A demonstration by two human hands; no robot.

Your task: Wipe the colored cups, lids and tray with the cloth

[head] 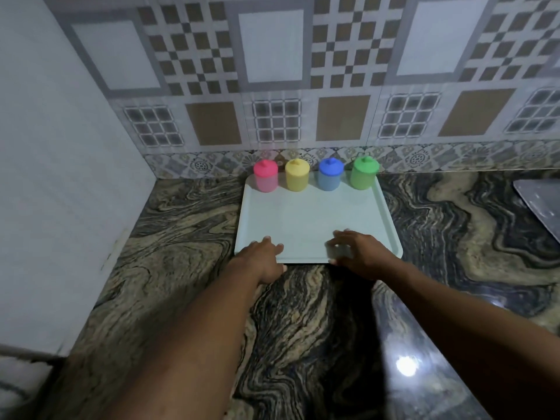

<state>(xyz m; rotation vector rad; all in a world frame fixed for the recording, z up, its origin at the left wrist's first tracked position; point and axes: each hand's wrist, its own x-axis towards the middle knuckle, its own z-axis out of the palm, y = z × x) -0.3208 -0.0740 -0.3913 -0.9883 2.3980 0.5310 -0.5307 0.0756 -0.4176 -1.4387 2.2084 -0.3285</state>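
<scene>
A pale tray (pixel 312 216) lies on the marbled counter. Along its far edge stand several lidded cups in a row: pink (pixel 266 176), yellow (pixel 297 175), blue (pixel 330 174) and green (pixel 364 173), each with its lid on. My left hand (pixel 262 257) rests on the tray's near left edge with fingers laid flat. My right hand (pixel 357 253) sits on the near right part of the tray, fingers curled over a small pale cloth (pixel 338 251) that is blurred.
The patterned stone counter (pixel 181 237) runs to a tiled back wall. A white wall (pixel 60 177) closes the left side. A grey metal edge (pixel 542 201) shows at far right. The counter's glossy front edge (pixel 424 359) is near me.
</scene>
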